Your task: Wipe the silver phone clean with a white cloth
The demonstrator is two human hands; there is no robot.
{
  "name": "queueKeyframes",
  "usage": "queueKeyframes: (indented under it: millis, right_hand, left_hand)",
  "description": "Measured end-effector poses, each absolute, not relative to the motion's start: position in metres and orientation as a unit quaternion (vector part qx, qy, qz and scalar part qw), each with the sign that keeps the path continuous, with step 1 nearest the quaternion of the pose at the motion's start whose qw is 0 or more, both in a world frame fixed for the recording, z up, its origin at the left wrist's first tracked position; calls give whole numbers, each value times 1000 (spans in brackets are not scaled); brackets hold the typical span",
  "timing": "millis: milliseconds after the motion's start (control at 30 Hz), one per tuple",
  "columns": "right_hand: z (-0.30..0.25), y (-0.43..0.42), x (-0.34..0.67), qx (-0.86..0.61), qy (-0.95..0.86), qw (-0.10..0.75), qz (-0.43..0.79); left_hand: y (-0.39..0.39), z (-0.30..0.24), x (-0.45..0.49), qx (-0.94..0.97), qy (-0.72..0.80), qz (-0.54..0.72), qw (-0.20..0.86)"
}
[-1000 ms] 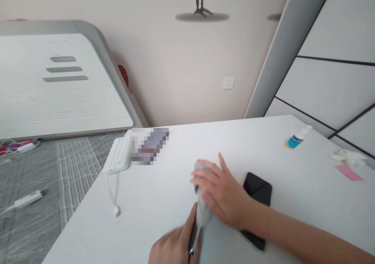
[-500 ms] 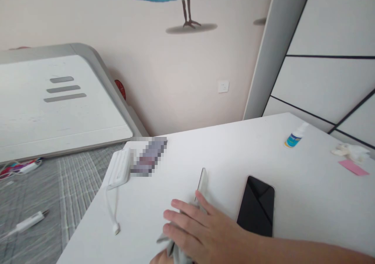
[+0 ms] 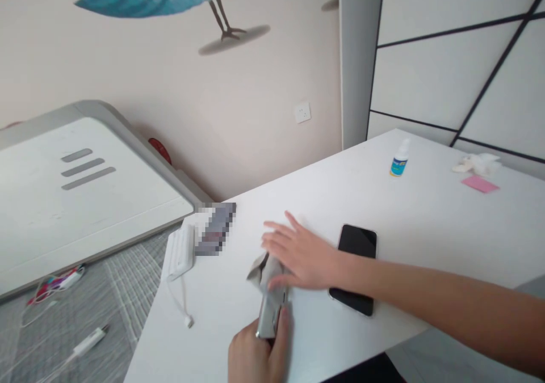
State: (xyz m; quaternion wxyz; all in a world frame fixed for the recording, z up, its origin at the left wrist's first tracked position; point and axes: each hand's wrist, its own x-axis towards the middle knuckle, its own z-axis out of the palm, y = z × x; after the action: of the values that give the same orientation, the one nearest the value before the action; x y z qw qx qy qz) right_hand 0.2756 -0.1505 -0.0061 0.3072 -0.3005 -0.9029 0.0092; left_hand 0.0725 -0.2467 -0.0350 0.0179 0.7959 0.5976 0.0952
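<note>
**Head view: silver device held on edge, cloth pressed to it, near front edge of the desk**

We recorded the left hand [image 3: 255, 357] at the front edge of the desk [image 3: 426, 241], fingers closed round the lower end of a slim silver device [image 3: 270, 309], thumb lying along its side. The device stood on its long edge, upper end pointing toward the middle of the desk. The right hand [image 3: 300, 252] lay flat across that upper end, fingers spread and nearly straight, pressing a crumpled grey cloth [image 3: 261, 269] against it; it gripped nothing that we could see beyond the cloth under the palm.

Risks, as we judged them: the device balanced on a narrow edge close to the front edge of the desk, so a sideways push from the cloth hand could tip it flat or slide it out of the left grip and off the desk. The right forearm passed just over a black phone [image 3: 355, 269], and a sweep could drag that phone along.

Surroundings: a white power bank [image 3: 179, 251] with its short cable [image 3: 181, 306] at the left edge of the desk, beside a blurred patch. A small spray bottle [image 3: 399, 159], a pink note [image 3: 479, 184] and crumpled tissue [image 3: 477, 161] sat toward the far right corner, well apart from the hands. Nothing stood between the hands and the device.
</note>
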Motion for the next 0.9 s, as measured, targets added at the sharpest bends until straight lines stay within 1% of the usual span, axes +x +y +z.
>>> queueKeyframes:
  millis: [67, 100, 233, 300, 367, 433, 633, 800, 900]
  right_hand:
    - [-5, -148, 280, -323, -892, 316, 2]
    - [-4, -153, 278, -310, -897, 314, -2]
    - [-2, -185, 264, -203, -938, 279, -17]
    - [-1, -191, 266, -220, -936, 274, -22]
    - [2, -189, 272, -291, -914, 281, -31]
    - [6, -189, 274, -325, -901, 285, -41]
    - [4, -216, 257, -268, -926, 259, -54]
    - [14, -198, 267, -333, -894, 290, -73]
    - [12, -212, 260, -283, -916, 277, -63]
  left_hand:
    - [-247, -32, 77, 793, 603, 85, 13]
    - [-247, -31, 79, 792, 605, 80, 12]
    - [-245, -29, 83, 783, 619, 57, 17]
    - [-248, -27, 86, 778, 626, 48, 29]
    - [-252, -24, 89, 777, 627, 50, 38]
    - [-256, -21, 91, 780, 623, 50, 42]
    - [-260, -18, 91, 791, 609, 28, 60]
    - [-262, -18, 92, 795, 600, 75, 42]
    - [-261, -23, 90, 802, 588, 100, 43]
